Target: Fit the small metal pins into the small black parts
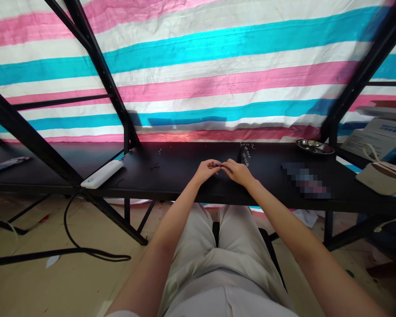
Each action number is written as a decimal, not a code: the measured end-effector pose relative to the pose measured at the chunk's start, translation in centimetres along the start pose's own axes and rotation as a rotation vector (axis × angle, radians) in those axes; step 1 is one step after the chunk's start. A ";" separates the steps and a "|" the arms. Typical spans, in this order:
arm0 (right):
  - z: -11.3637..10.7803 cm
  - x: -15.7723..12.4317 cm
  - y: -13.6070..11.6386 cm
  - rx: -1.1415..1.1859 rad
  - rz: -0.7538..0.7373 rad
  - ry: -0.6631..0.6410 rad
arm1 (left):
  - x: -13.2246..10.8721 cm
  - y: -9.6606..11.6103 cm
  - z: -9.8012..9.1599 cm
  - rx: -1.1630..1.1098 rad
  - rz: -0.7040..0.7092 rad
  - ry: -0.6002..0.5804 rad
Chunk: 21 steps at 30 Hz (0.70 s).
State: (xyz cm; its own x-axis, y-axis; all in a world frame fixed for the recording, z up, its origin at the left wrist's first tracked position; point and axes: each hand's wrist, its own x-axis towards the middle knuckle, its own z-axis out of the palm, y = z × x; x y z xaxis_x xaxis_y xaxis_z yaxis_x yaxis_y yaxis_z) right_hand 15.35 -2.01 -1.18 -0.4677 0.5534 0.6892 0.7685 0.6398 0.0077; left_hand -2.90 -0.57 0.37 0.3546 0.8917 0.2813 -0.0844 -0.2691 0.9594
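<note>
Over the black tabletop (pixel 171 180), my left hand (pixel 207 170) and my right hand (pixel 236 170) meet fingertip to fingertip. Between them is a small, dark, thin piece (pixel 218 165), pinched by the fingers of both; its kind is too small to make out. Just beyond my right hand lies a row of small clear pieces (pixel 246 155). A few thin dark bits (pixel 155 166) are on the table to the left of my left hand, with tiny pale bits (pixel 159 151) farther back.
A long white device (pixel 103 174) lies left, near the black frame post (pixel 99 66). Toward the right are a shiny metal dish (pixel 315 147), a blurred-out item (pixel 306 181), a beige bag (pixel 383 177) and boxes (pixel 376 136). Striped sheeting (pixel 218 83) hangs behind the table.
</note>
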 end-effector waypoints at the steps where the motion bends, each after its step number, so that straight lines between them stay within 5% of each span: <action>1: 0.0 0.0 0.0 0.004 0.006 -0.007 | 0.0 0.1 0.0 0.004 -0.007 -0.004; 16: -0.7 0.3 0.2 0.255 0.104 -0.208 | -0.3 0.0 0.2 0.164 -0.007 -0.032; 21: -1.2 0.0 1.6 0.233 0.357 -0.213 | -0.2 -0.3 -0.1 0.359 0.062 0.098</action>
State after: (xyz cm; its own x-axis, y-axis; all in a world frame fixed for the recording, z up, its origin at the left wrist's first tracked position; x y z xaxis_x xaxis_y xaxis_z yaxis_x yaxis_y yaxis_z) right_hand 17.15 -1.63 -0.29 -0.2903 0.8417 0.4552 0.7904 0.4791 -0.3818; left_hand -3.06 -0.63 0.03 0.2672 0.8957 0.3556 0.2350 -0.4184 0.8773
